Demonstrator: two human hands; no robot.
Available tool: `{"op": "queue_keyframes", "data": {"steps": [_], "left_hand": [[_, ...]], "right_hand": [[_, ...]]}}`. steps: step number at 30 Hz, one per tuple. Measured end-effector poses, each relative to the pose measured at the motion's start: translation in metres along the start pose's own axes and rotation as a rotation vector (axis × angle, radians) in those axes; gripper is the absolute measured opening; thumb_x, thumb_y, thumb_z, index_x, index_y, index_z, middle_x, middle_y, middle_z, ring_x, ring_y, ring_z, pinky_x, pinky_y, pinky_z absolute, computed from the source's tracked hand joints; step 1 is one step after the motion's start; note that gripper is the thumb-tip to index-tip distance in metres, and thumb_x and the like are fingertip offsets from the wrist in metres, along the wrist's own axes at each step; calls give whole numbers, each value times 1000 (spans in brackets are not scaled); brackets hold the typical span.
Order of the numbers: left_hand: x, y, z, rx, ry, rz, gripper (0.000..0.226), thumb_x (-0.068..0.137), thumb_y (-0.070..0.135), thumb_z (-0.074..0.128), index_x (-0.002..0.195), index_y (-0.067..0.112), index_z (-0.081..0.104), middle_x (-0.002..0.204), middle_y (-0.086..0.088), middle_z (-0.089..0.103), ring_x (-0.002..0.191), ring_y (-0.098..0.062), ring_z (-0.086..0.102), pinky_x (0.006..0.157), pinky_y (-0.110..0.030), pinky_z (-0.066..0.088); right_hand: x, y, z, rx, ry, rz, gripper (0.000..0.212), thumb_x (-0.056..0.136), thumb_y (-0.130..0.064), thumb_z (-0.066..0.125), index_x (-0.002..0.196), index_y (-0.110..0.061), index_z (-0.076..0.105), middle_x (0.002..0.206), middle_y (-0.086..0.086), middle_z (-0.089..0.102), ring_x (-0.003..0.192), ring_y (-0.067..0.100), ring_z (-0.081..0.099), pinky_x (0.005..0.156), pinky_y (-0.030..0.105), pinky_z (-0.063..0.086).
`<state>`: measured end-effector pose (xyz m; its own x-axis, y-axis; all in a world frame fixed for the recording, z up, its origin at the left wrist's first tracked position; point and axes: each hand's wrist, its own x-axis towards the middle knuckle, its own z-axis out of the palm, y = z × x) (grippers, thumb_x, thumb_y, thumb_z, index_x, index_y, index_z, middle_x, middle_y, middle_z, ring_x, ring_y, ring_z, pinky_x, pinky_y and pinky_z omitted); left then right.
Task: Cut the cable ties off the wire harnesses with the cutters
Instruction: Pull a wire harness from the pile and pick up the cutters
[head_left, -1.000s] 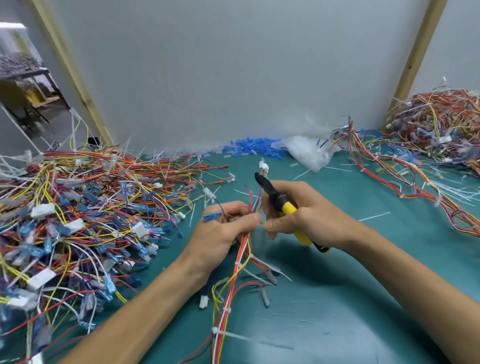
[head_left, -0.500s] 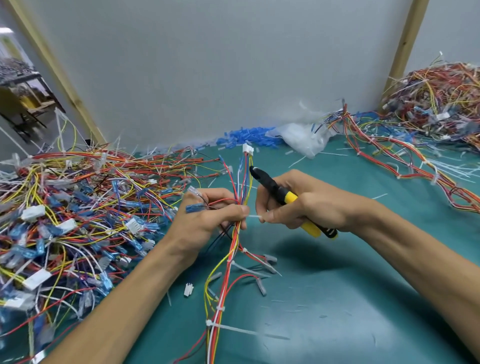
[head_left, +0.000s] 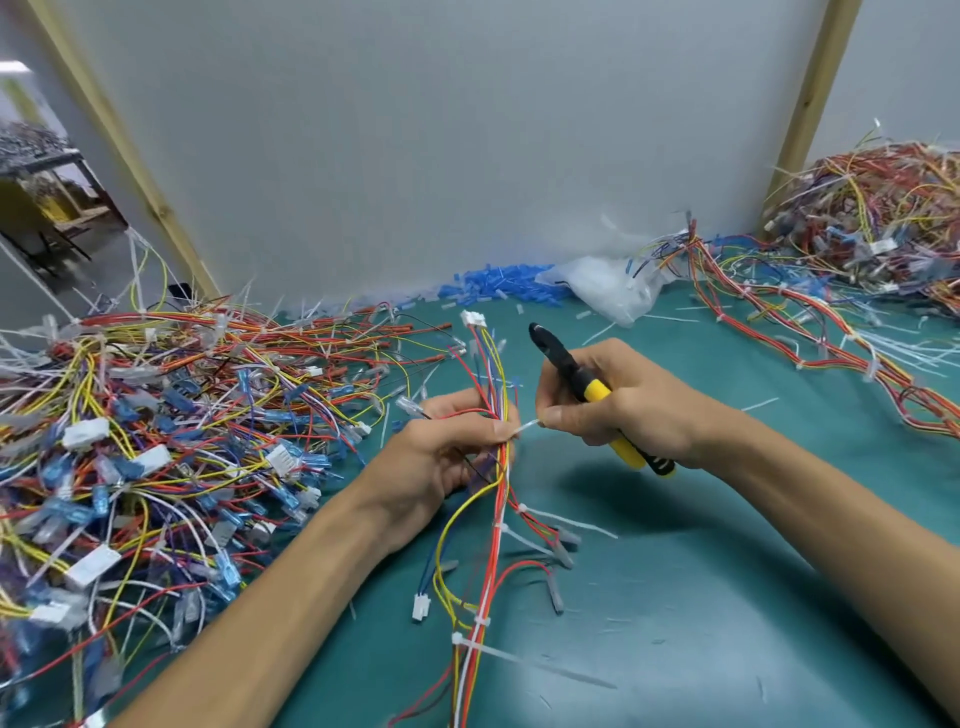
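Note:
My left hand (head_left: 451, 451) grips a wire harness (head_left: 494, 499) of red, yellow and blue wires above the green table. The harness runs from a white connector (head_left: 473, 318) at the top down past the frame's bottom edge. My right hand (head_left: 623, 402) holds the black and yellow cutters (head_left: 587, 387) in its palm, jaws pointing up and left. Its thumb and forefinger pinch the tail of a white cable tie (head_left: 527, 427) that sticks out of the harness at my left hand. More white ties (head_left: 480, 622) wrap the harness lower down.
A big heap of loose harnesses (head_left: 156, 441) covers the table's left side. Another heap (head_left: 878, 218) and long tied bundles (head_left: 810, 332) lie at the right. Blue sleeves (head_left: 498, 286) and a clear plastic bag (head_left: 608, 286) sit by the grey wall. Cut tie pieces dot the green mat (head_left: 675, 597).
Both hands have risen slightly with the harness. My right hand's fingers have drawn the white tie tail out sideways from the bundle, opening a small gap between the two hands.

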<state>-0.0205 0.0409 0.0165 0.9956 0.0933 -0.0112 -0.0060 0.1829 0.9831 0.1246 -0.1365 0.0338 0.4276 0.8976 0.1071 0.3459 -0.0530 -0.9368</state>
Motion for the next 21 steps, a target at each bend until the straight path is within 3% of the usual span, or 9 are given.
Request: {"op": "queue_keyframes", "data": {"steps": [4, 9, 14, 18, 21], "left_hand": [[3, 0, -5, -101, 95, 45, 19, 72, 16, 79, 90, 14, 73, 74, -5, 63, 57, -13, 57, 52, -22, 45], [5, -8, 3, 91, 368, 235, 12, 79, 10, 76, 90, 9, 70, 76, -3, 68, 64, -13, 61, 61, -30, 48], [13, -14, 14, 240, 483, 290, 20, 90, -11, 68, 84, 8, 67, 71, -2, 71, 61, -9, 65, 58, -23, 50], [29, -14, 20, 101, 615, 266, 24, 94, -9, 65, 85, 13, 64, 67, 8, 68, 57, -4, 59, 52, -16, 47], [40, -15, 11, -21, 671, 273, 23, 97, -8, 61, 84, 11, 60, 65, 1, 59, 49, -9, 43, 43, -18, 37]], "right_hand": [[7, 8, 13, -21, 262, -100, 15, 82, -22, 72, 81, -8, 66, 64, -1, 53, 59, 12, 45, 57, 25, 39], [7, 19, 32, -35, 584, -219, 13, 89, -26, 71, 87, -15, 64, 69, -11, 60, 65, 14, 52, 62, 33, 44], [5, 25, 43, -116, 575, -116, 24, 86, -36, 75, 92, -21, 58, 77, 3, 62, 68, 23, 54, 68, 42, 48], [1, 29, 40, -211, 526, -54, 31, 89, -37, 82, 100, -27, 56, 88, -5, 66, 81, 17, 63, 76, 35, 53], [-1, 26, 40, -169, 605, -57, 31, 86, -40, 85, 105, -30, 61, 95, -7, 71, 90, 16, 70, 82, 40, 57]]}}
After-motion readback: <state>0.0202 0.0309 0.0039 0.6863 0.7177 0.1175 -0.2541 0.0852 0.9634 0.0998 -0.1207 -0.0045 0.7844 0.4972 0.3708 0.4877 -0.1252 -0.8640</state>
